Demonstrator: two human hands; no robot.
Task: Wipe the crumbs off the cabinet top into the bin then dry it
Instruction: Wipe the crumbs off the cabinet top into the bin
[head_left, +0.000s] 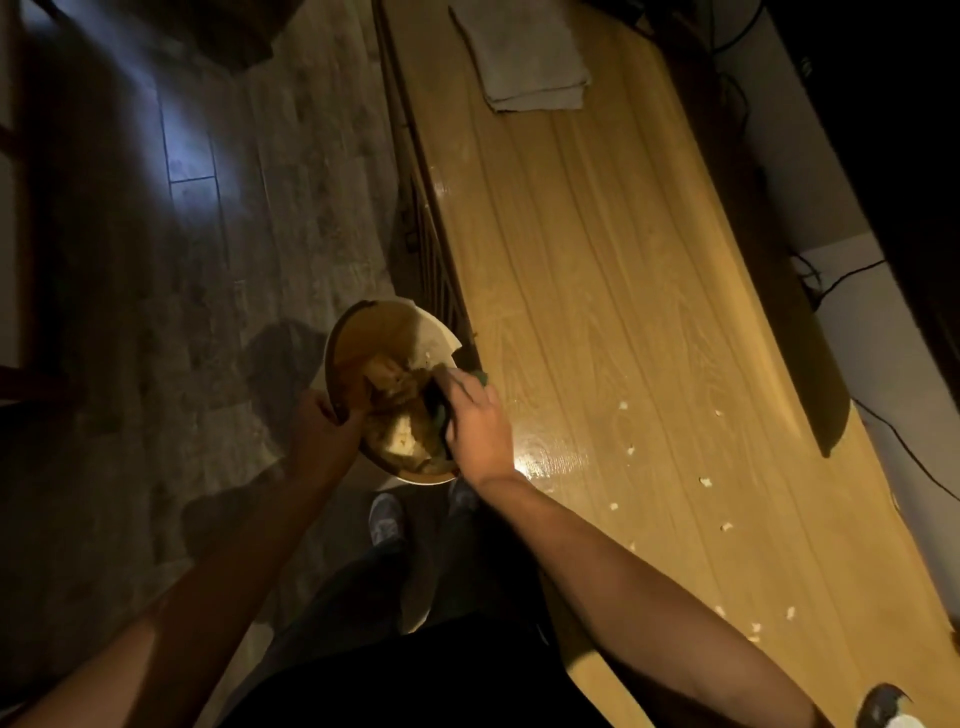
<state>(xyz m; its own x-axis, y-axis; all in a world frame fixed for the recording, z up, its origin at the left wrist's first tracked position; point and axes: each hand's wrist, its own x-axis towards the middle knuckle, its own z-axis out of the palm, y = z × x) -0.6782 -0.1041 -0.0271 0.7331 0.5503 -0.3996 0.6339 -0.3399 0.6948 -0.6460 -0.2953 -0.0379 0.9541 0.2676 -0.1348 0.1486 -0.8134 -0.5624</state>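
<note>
My left hand (323, 427) grips the rim of a round pale bin (410, 332), held up against the front edge of the wooden cabinet top (623, 270). There is rubbish inside the bin. My right hand (475, 421) holds a dark green sponge (482, 375) at the cabinet's edge, right over the bin's mouth. Several pale crumbs (706, 480) lie scattered on the wood to the right of my right arm. A folded grey cloth (524, 52) lies at the far end of the cabinet top.
A dark TV stand base (779, 260) runs along the cabinet's back edge, with cables (841, 275) behind it. The wood shines wet beside my right wrist. My feet (387, 519) stand on the tiled floor below the bin. A small dark object (885, 701) sits at the bottom right.
</note>
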